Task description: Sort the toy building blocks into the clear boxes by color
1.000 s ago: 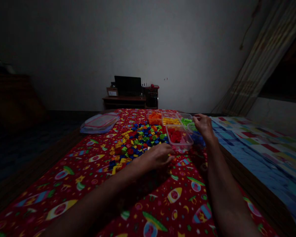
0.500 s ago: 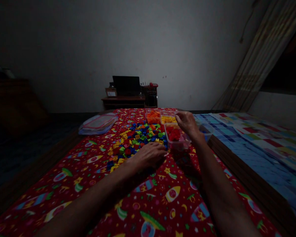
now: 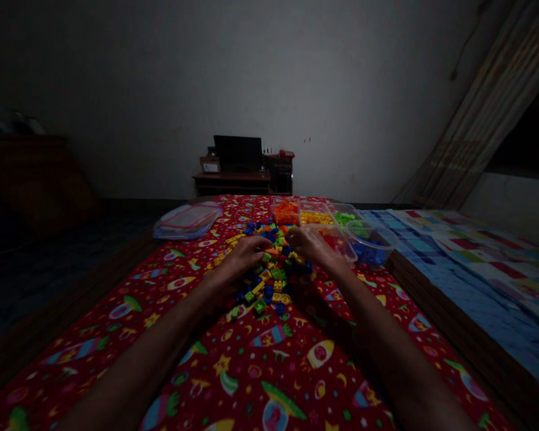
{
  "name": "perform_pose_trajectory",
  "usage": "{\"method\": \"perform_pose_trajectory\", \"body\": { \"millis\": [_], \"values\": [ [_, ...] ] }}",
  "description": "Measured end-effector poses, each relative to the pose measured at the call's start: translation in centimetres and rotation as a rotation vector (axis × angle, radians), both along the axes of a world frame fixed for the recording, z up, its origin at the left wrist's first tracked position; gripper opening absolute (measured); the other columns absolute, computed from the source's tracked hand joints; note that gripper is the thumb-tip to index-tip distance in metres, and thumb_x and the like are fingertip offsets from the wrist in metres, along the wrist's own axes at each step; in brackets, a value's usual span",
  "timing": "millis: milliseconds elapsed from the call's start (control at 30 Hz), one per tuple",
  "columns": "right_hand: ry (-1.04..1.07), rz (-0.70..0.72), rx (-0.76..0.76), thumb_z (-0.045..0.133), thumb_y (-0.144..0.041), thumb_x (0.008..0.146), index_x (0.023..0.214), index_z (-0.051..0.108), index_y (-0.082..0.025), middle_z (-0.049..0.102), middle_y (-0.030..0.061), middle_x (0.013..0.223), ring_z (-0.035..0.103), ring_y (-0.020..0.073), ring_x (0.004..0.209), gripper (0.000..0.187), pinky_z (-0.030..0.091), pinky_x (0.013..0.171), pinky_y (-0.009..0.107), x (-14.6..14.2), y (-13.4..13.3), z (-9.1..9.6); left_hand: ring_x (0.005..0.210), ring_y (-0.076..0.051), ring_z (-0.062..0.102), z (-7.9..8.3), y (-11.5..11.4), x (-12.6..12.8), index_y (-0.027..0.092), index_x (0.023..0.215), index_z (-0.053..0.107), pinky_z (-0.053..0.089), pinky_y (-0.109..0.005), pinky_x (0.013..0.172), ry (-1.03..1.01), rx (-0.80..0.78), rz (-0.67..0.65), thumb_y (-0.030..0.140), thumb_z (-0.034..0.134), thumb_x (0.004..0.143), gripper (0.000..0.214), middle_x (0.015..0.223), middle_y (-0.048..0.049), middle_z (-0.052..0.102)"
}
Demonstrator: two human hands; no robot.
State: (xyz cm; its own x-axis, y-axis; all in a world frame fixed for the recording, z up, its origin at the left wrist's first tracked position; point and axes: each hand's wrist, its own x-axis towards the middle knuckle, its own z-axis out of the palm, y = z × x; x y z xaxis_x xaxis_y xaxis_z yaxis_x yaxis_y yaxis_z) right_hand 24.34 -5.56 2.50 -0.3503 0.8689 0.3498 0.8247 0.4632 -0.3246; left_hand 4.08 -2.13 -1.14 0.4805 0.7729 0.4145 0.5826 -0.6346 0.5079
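Note:
A heap of small plastic bricks in blue, yellow, green, orange and red lies on a red cloth printed with rockets. My left hand rests on the heap's left side with its fingers stretched over the bricks. My right hand is on the heap's right side, fingers curled down among the bricks. What they pinch is hidden in the dim light. Just beyond the right hand stands a clear tub of red bricks.
Behind the heap stand tubs of orange bricks, yellow bricks and green bricks, and a round bowl of blue bricks. Stacked clear lids lie far left. A checked blanket lies right. A low desk stands at the wall.
My right hand has come back from the tubs to the right side of the heap. My left hand has moved from the heap's near edge up onto its left side.

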Motion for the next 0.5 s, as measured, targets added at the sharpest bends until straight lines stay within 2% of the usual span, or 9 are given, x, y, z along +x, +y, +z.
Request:
{"method": "perform_pose_trajectory", "body": {
  "millis": [67,167,267,400,500],
  "values": [
    [-0.018,0.081,-0.029,0.051,-0.009,0.077,0.091,0.068,-0.016,0.066,0.0073,0.078,0.056,0.0146,0.067,0.023,0.034,0.059,0.022,-1.2,-0.1,-0.8,0.086,-0.019,0.066,-0.1,0.3,-0.3,0.018,0.095,0.069,0.052,-0.029,0.079,-0.049,-0.065,0.034,0.019,0.052,0.066,0.033,0.092,-0.0026,0.073],
    [-0.017,0.156,-0.036,0.053,-0.015,0.08,0.102,0.066,-0.014,0.067,0.0088,0.084,0.058,0.0159,0.072,0.026,0.035,0.061,0.023,-2.5,0.0,-2.0,0.085,-0.02,0.067,-0.2,0.6,-0.5,0.017,0.098,0.068,0.053,-0.03,0.078,-0.139,-0.155,0.006,0.023,0.056,0.064,0.036,0.09,-0.0032,0.073],
    [0.026,0.148,-0.07,0.053,-0.018,0.082,0.112,0.062,-0.011,0.067,0.0099,0.087,0.058,0.0168,0.076,0.032,0.037,0.064,0.024,-3.1,0.3,-2.9,0.083,-0.02,0.068,-0.4,0.8,-0.6,0.016,0.097,0.067,0.054,-0.032,0.076,-0.178,-0.155,-0.013,0.024,0.058,0.062,0.037,0.088,-0.0041,0.073],
    [0.065,0.082,-0.082,0.058,-0.022,0.079,0.107,0.063,-0.015,0.066,0.0065,0.085,0.057,0.0162,0.078,0.03,0.037,0.067,0.024,-3.1,0.6,-3.6,0.081,-0.02,0.068,-0.5,0.8,-0.8,0.014,0.095,0.068,0.054,-0.031,0.076,-0.126,-0.148,-0.03,0.022,0.056,0.063,0.035,0.087,-0.0054,0.073],
    [0.012,0.103,-0.059,0.058,-0.027,0.079,0.099,0.064,-0.014,0.063,0.0061,0.084,0.055,0.0158,0.076,0.024,0.035,0.065,0.024,-3.0,0.5,-4.1,0.083,-0.019,0.067,-0.3,0.7,-0.9,0.016,0.092,0.069,0.053,-0.029,0.078,-0.029,-0.071,0.004,0.017,0.053,0.063,0.034,0.09,-0.0039,0.073]
  ]
}}
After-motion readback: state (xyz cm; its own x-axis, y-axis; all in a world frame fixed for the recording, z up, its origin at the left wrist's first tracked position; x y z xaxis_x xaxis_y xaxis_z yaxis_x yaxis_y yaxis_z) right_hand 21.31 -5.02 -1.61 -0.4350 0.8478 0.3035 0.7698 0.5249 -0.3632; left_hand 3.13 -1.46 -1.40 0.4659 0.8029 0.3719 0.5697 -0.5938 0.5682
